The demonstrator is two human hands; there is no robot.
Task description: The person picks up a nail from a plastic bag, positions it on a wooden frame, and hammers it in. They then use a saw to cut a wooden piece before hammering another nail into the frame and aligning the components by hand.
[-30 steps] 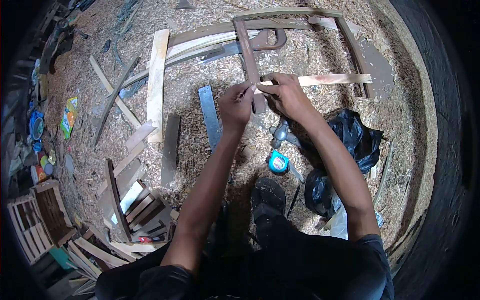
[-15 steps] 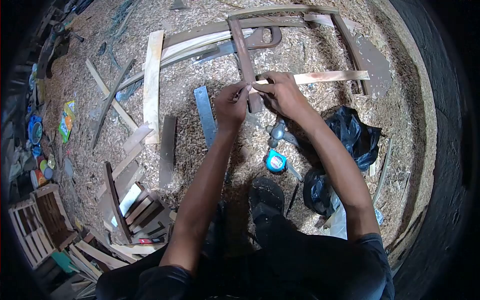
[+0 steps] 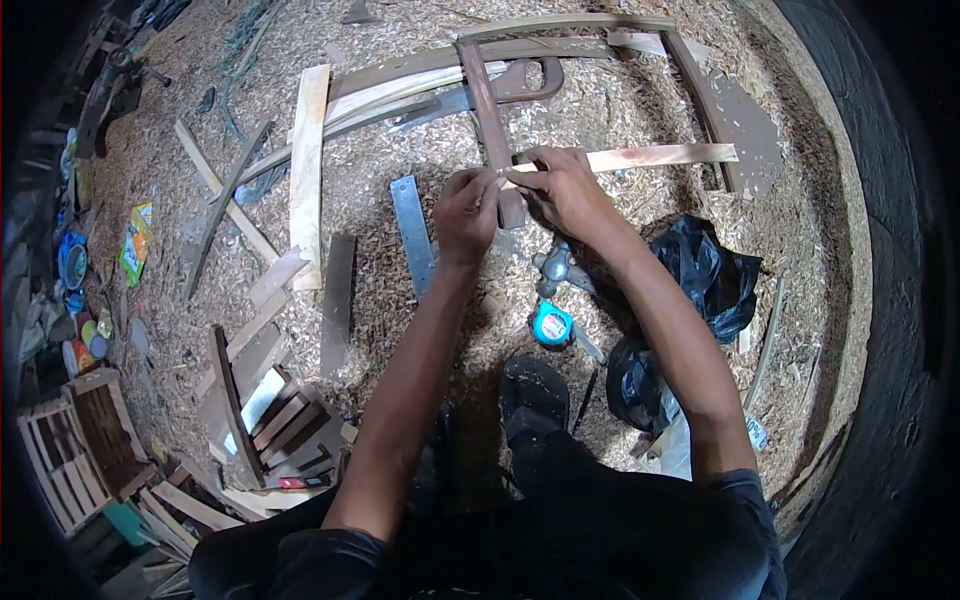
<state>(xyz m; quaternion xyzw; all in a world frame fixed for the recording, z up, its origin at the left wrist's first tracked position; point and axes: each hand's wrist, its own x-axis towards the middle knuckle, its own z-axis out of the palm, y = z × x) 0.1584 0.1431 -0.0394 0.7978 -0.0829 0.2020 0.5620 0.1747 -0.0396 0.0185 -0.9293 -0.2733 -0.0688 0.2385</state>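
Note:
A pale wooden strip [image 3: 660,156] runs rightward across a dark wooden bar [image 3: 485,105] of a frame lying on the shavings. My right hand [image 3: 570,190] has its thumb and fingers closed on the strip's left end. Beside it my left hand [image 3: 466,215] is pinched at the joint of strip and bar; what its fingertips hold is too small to make out. Below my hands lie a ball-peen hammer [image 3: 556,268] and a blue tape measure [image 3: 551,324]. A metal ruler [image 3: 411,225] rests just left of my left hand.
A handsaw [image 3: 530,82] lies behind the bar. Black plastic bags [image 3: 705,275] sit under my right forearm. Loose boards [image 3: 309,170] and offcuts are spread at the left, with a slatted wooden crate [image 3: 98,440] at lower left. My shoe [image 3: 535,392] is near the tape measure.
My left hand has shifted very slightly to the right at the joint. My right hand stays on the strip.

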